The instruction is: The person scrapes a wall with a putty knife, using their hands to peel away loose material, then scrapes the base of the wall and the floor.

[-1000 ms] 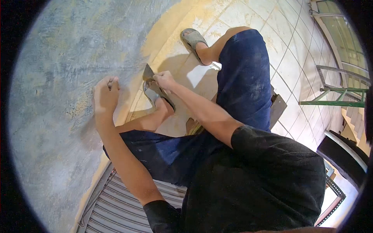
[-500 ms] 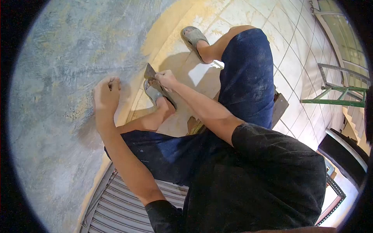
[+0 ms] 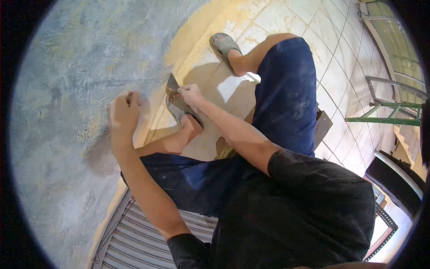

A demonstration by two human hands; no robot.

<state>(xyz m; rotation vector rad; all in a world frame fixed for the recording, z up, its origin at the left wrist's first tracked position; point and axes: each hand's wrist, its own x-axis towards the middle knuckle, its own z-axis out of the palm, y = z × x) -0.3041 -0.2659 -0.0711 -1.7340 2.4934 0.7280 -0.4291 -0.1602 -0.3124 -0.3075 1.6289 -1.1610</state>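
My right hand [image 3: 191, 95] is closed around a putty knife [image 3: 172, 84], whose flat metal blade points up and toward the wall. Below the blade lies my sandalled foot [image 3: 179, 107]. Close against the blue-grey, patchy wall [image 3: 80, 89] is my left hand [image 3: 124, 112], with its fingers curled inward. Whatever those fingers hold, if anything, is hidden by the back of the hand. Bare yellowish plaster [image 3: 181, 42] runs along the wall's lower edge.
Pale floor tiles [image 3: 329, 67] carry dusty yellow residue. A green metal frame [image 3: 383, 119] stands at the right. Grey ribbed metal slats [image 3: 143, 237] lie beside my bent leg. Behind my legs is a low wooden piece [image 3: 321, 127].
The view has shifted slightly. My right hand and the putty knife stay almost in place, and my left hand remains by the wall with its fingers curled.
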